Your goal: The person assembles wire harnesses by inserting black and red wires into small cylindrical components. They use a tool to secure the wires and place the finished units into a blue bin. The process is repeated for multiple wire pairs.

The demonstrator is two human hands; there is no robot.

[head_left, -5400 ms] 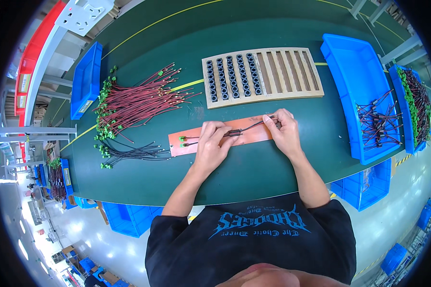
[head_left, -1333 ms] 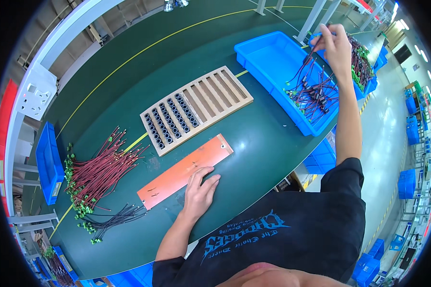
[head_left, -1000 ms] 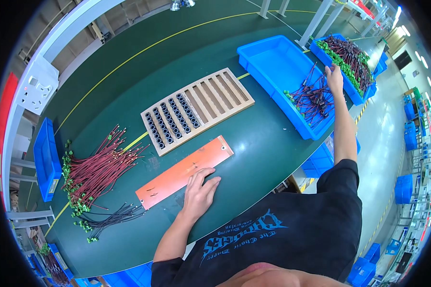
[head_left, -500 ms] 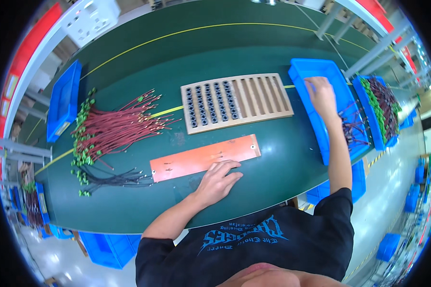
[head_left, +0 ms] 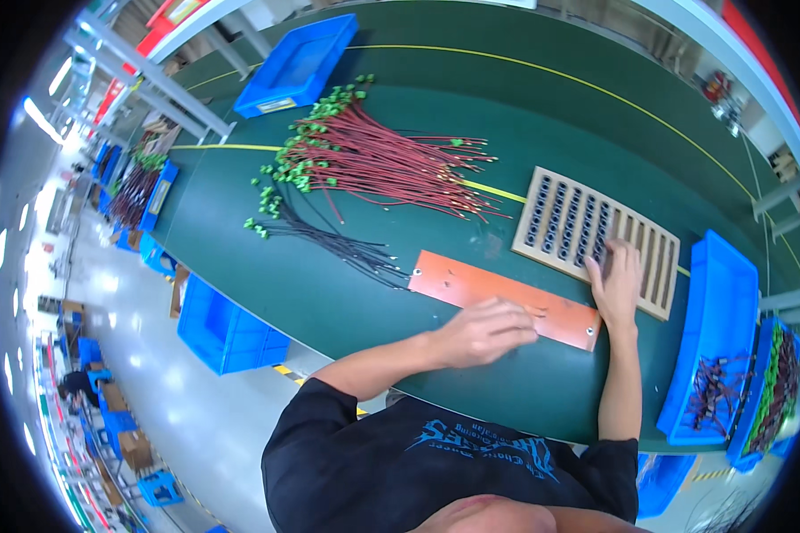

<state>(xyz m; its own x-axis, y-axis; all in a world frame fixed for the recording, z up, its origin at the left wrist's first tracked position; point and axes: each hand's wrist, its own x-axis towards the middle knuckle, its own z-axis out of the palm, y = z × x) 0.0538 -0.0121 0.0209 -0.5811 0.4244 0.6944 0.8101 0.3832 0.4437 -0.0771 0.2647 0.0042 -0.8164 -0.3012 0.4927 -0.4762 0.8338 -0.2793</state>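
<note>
My right hand (head_left: 620, 280) reaches over the wooden rack (head_left: 551, 258), thumb and fingers apart at the last filled row of black ring-like parts (head_left: 585, 222). Its wrist passes just beyond the right end of an orange board (head_left: 480, 289). Over the near edge of that board is my left hand (head_left: 489, 333), slightly blurred, its fingers curled together close to small pins (head_left: 537, 312). Anything between those fingers is too small to make out. Left of the board lie black wires (head_left: 338, 244) with green ends, below a large spread of dark red wires (head_left: 382, 160).
At the right a blue bin (head_left: 716, 311) holds some dark wires (head_left: 716, 391), beside another blue bin (head_left: 773, 391) with green-ended wires. A shallow blue tray (head_left: 298, 67) sits at the far left. Metal posts (head_left: 182, 111) rise along the table's left side.
The view has turned left, so the table appears rotated. My right hand has come from the blue bin to the rack. My left hand has gone from resting flat to curled above the board.
</note>
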